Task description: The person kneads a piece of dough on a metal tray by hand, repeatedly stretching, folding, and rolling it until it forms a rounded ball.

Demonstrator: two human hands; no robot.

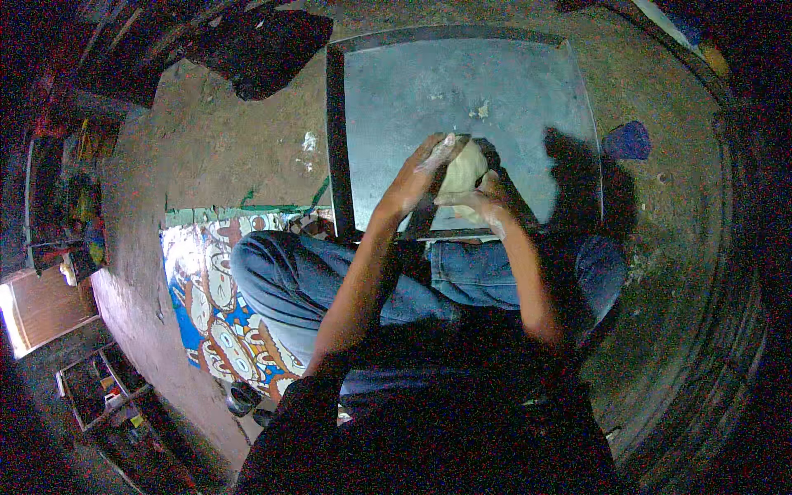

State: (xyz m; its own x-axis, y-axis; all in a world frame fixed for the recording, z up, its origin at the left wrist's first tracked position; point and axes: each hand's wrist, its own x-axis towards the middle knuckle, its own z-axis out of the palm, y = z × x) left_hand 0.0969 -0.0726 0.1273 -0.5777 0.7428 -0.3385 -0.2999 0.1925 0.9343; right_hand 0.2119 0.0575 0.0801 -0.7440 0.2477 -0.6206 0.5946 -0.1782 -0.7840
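Note:
A pale ball of dough (466, 168) is cupped between my two hands over a blue-grey board with dark raised edges (379, 91). My left hand (422, 172) lies along the dough's left side, its fingertips near the top and whitened as if by flour. From the near right, my right hand (485, 201) curls around the dough, thumb stretched across its near side. Whether the dough rests on the board or is lifted cannot be told. Small pale scraps (481, 109) stick to the board beyond the dough.
My crossed legs in jeans (487, 268) sit against the board's near edge. A patterned cartoon mat (219, 305) spreads to the left. On the bare floor at right is a small purple-blue object (627, 141). Dark cloth (268, 54) lies at the far left.

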